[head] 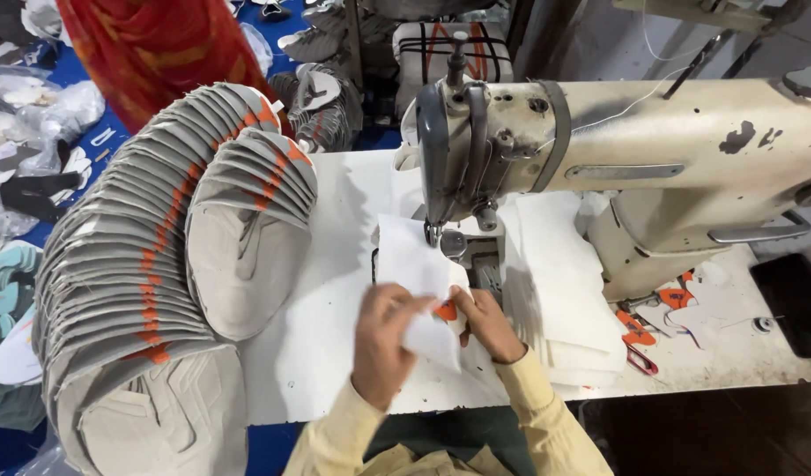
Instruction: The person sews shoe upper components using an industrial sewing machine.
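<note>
Two hands are at work on the white desk point(317, 353), one sewing machine point(599, 167) standing over them. The left hand point(383, 339) has its fingers closed, pinching the near edge of a white fabric piece point(410, 264). The right hand point(485, 322) grips the same piece from the other side, fingers curled shut on it, and one small orange patch point(446, 310) peeks out between the two hands. The piece is plain white, thin and slightly folded, running from the hands up to the needle foot point(434, 234), where its far end lies.

To the left, one long curved stack of grey shoe uppers point(132, 264) with orange marks fans across the desk edge, too many to count. Right of the hands sits one pile of white sheets point(555, 291). Beyond that, one pair of red-handled scissors point(636, 339) lies beside a few orange-and-white cut pieces point(683, 300). At the back, one white bundle point(454, 48) strapped with black and orange bands rests behind the machine.
</note>
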